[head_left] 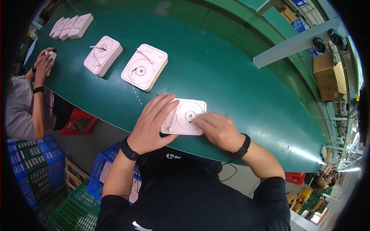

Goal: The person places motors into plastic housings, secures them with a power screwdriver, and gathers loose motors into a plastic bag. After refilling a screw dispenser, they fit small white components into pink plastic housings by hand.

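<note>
On the near edge of the green table lies a pale pink record-player-shaped case (184, 124) with a round platter, a hub and a moulded arm. My left hand (151, 124) spans its left side, fingers at the far edge and thumb at the near edge, gripping it. The fingers of my right hand (219, 130) are pinched together over the platter, just right of the hub; whatever is between them is hidden. Just beyond my left hand sits a second pink case (148, 63), with a dark wire and a white dashed strip trailing from its hub.
Farther left stands another pink case (101, 57) with a light strip on its hub. Several more pink cases (79, 27) lean in a row at the far left. A co-worker's hands (44, 63) hold a pink piece. Blue crates (50, 154) stand below the green table (239, 88).
</note>
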The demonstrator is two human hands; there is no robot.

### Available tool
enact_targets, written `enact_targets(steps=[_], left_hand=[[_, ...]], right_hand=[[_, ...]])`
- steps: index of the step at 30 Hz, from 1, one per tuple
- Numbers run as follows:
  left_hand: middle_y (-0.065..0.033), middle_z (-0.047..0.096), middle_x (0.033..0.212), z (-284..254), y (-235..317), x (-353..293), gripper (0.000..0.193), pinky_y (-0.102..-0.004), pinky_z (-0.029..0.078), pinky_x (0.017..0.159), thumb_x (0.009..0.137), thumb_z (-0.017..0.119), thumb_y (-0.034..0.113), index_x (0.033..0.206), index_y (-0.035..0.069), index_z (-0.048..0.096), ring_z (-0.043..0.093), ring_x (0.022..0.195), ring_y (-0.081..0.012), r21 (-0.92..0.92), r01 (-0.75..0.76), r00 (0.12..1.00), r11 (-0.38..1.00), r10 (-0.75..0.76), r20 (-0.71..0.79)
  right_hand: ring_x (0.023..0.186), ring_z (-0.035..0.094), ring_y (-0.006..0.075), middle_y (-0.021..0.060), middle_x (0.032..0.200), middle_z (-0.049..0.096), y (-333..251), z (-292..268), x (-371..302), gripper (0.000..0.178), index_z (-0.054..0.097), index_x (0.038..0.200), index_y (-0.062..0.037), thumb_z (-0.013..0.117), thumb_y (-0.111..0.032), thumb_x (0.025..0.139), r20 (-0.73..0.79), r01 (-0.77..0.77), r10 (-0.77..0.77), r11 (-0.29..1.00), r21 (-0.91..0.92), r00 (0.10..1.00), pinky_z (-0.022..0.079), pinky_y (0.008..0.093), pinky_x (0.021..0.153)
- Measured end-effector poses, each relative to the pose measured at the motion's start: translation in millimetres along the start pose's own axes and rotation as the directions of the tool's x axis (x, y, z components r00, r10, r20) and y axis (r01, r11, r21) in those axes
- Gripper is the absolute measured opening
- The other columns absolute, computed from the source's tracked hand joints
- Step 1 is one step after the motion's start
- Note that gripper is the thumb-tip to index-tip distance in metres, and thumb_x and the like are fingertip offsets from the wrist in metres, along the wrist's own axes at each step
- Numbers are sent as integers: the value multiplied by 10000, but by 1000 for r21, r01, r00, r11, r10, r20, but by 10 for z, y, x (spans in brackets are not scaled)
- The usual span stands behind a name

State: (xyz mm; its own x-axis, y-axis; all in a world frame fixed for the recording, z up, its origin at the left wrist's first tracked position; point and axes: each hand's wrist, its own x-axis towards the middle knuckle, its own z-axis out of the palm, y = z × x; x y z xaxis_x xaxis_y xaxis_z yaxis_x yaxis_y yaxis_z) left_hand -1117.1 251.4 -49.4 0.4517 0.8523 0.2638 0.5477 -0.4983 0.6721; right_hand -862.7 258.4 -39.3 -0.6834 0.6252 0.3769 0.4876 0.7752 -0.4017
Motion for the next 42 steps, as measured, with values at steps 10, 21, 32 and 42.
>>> enact_targets(steps=[10,21,32,42], left_hand=[[-85,631,1156,416,304,3,243,-504,365,1082,732,782,119,947,70,680,542,1228,-330,39,53,965,998,-41,-261],[-42,635,1043,515,376,41,108,-526,367,1061,759,747,84,846,94,683,586,1113,-286,115,109,956,987,-72,-284],[-42,660,1026,530,348,72,147,-513,370,1073,742,760,69,873,93,698,598,1117,-285,207,95,959,974,-34,-281],[-19,642,1022,489,358,103,168,-533,349,1083,744,746,85,900,110,689,580,1145,-276,141,123,967,982,-87,-241]], right_hand=[[710,646,247,74,861,683,53,23,25,205,687,930,-32,755,-10,738,-34,-62,63,997,35,997,525,347,578],[778,658,245,63,905,673,168,-21,-21,197,697,946,-54,741,-35,755,-45,-115,121,985,126,992,547,340,644],[767,646,236,70,867,662,327,-26,35,167,707,909,-42,763,-36,751,-27,-84,90,979,184,996,535,336,646],[756,638,230,60,859,647,359,-10,34,145,695,893,-48,761,-56,765,-31,-52,58,982,183,998,531,334,639]])
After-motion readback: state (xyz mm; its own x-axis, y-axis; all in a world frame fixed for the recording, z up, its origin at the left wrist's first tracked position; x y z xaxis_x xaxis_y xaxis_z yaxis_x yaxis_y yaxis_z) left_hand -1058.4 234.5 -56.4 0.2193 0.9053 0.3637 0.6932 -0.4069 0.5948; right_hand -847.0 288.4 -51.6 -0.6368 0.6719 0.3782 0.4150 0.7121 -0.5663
